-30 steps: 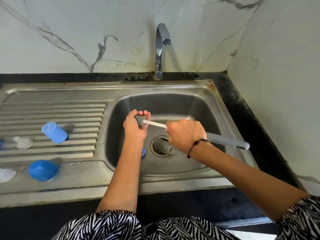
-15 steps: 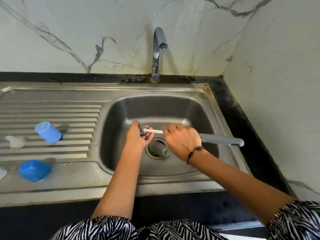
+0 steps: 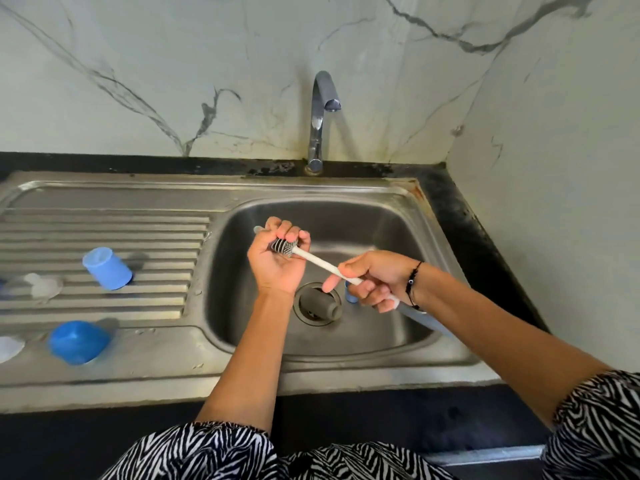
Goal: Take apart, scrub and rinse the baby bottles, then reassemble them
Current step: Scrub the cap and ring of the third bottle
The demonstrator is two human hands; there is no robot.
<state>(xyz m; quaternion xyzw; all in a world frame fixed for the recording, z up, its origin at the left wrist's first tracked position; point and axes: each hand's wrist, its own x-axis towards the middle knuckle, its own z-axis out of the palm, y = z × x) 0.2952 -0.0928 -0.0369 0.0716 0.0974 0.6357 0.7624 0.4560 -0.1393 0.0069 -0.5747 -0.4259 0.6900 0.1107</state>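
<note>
Fingers of left hand (image 3: 277, 259) curl round brush (image 3: 284, 247) head, now raised; right hand (image 3: 372, 280) grips handle.

The head of the brush (image 3: 284, 247) is partly covered by the curled fingers of the left hand (image 3: 275, 261), and whatever small part is held there cannot be made out. The brush's grey handle is hidden behind the right hand (image 3: 372, 280) and wrist. A blue piece (image 3: 350, 295) in the sink (image 3: 408, 216) is mostly hidden behind that hand. At the left edge, a white piece (image 3: 9, 348) is cut off, and a clear piece (image 3: 43, 287) is blurred.
</note>
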